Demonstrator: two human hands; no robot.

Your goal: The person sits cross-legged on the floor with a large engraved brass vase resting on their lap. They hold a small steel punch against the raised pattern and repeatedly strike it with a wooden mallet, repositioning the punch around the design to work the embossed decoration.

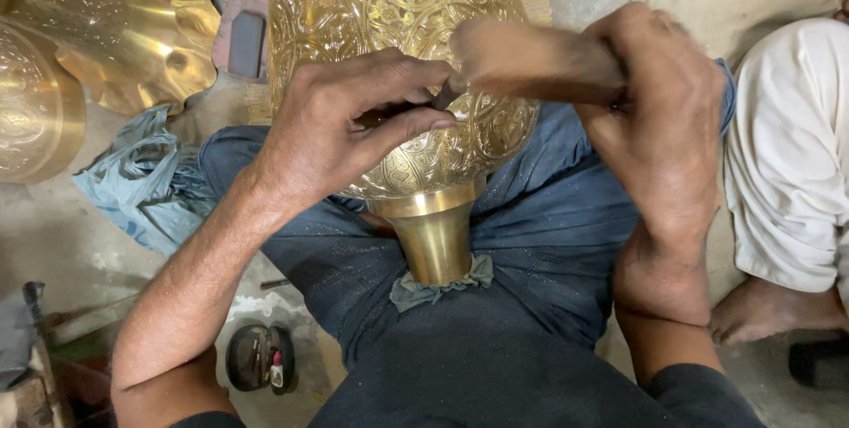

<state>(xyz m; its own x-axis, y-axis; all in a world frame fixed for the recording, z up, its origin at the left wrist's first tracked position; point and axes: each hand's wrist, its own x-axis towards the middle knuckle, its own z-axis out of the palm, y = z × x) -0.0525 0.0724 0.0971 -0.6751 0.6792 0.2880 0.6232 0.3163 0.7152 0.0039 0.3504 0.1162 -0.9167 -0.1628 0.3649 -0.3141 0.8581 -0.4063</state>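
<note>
- Far left, 2 brass pieces: a round embossed dish (pixel 31 110) at the frame edge and a scalloped tray (pixel 133 21) behind it, well apart from the hands; a crumpled blue bag (pixel 141 176) lies on the floor below them
- The left hand (pixel 345 127) rests on the engraved brass vase (pixel 398 57), fingers curled and pinching a thin dark chisel (pixel 447 96) against the metal, probably to steady its tip
- The vase lies tilted across the lap, its plain neck (pixel 433 233) pointing at the person and cushioned by a small cloth (pixel 438 291), likely to stop it slipping
- The right hand (pixel 659 118) is closed tight round a blurred wooden mallet (pixel 531 61) just above the chisel
- Far right, another person's white-clad leg (pixel 787 154) sits near, leaving little room on that side
</note>
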